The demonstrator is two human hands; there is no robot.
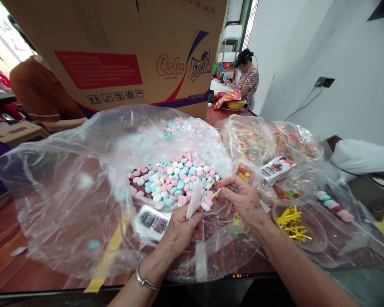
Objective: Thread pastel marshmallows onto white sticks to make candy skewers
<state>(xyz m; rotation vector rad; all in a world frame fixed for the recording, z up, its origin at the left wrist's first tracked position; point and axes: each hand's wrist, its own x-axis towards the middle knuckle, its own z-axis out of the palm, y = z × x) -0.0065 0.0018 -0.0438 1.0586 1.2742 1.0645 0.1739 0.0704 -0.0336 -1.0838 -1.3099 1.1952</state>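
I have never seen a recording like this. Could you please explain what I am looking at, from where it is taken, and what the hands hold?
There is no machine here: a person wears a camera on the head, so the one picture looks forward and down at their own two hands. The left hand grips a narrow clear sleeve. The right hand has its fingertips pinched beside the sleeve's mouth; what they hold is too small to tell. On the wooden table lie a big open plastic bag of pink, blue and white sweets, a tub of yellow twist ties and printed cards. Behind stand a cardboard box and another person.
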